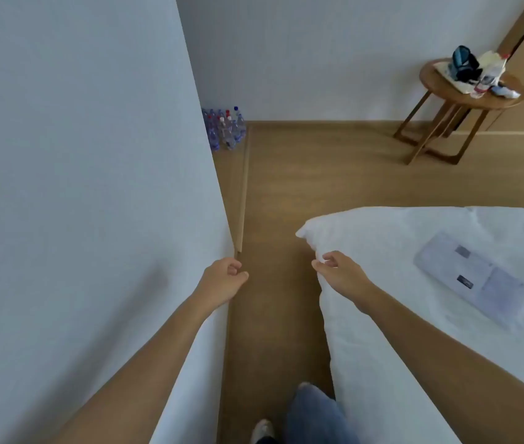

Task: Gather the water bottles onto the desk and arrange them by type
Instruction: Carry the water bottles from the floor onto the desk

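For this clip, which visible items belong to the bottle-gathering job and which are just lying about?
Job items:
- cluster of water bottles on the floor in the wall corner
- bottle on the round side table

Lying about:
- dark pouch on that table
- white bed
- paper sheet on the bed

Left hand and right hand hold nothing.

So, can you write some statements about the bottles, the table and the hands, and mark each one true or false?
1. A group of bottles stands on the floor in the wall corner. True.
2. The left hand holds a bottle. False: it holds nothing, fingers loosely curled.
3. The round table carries a bottle and other items. True.
4. The right hand rests on the table. False: it is near the bed corner, far from the table.
5. A sheet of paper lies on the bed. True.
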The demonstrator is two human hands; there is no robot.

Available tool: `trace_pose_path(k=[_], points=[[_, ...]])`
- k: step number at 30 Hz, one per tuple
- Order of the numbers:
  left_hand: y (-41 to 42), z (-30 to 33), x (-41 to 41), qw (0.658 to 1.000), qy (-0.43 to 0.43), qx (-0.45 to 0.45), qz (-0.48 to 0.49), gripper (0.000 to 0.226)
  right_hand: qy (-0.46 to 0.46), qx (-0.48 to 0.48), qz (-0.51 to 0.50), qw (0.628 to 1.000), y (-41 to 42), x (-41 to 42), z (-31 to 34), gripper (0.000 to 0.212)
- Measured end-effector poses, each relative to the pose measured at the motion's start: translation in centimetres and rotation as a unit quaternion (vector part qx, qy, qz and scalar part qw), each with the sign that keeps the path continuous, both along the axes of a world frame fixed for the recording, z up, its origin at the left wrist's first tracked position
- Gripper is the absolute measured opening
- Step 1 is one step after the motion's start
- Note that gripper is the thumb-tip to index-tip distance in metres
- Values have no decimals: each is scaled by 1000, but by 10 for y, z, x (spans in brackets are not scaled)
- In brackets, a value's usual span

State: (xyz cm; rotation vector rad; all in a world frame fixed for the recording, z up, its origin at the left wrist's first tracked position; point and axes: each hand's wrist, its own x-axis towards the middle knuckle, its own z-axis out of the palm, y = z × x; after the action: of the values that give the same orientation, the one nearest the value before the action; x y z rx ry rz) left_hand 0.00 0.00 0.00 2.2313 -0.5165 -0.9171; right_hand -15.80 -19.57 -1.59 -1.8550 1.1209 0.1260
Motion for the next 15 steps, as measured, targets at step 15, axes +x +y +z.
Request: trace_pose_path(k=[15], points=[[-177,-55,125,998,7,54,37,31,36,78,-19,996,-182,129,-55,50]])
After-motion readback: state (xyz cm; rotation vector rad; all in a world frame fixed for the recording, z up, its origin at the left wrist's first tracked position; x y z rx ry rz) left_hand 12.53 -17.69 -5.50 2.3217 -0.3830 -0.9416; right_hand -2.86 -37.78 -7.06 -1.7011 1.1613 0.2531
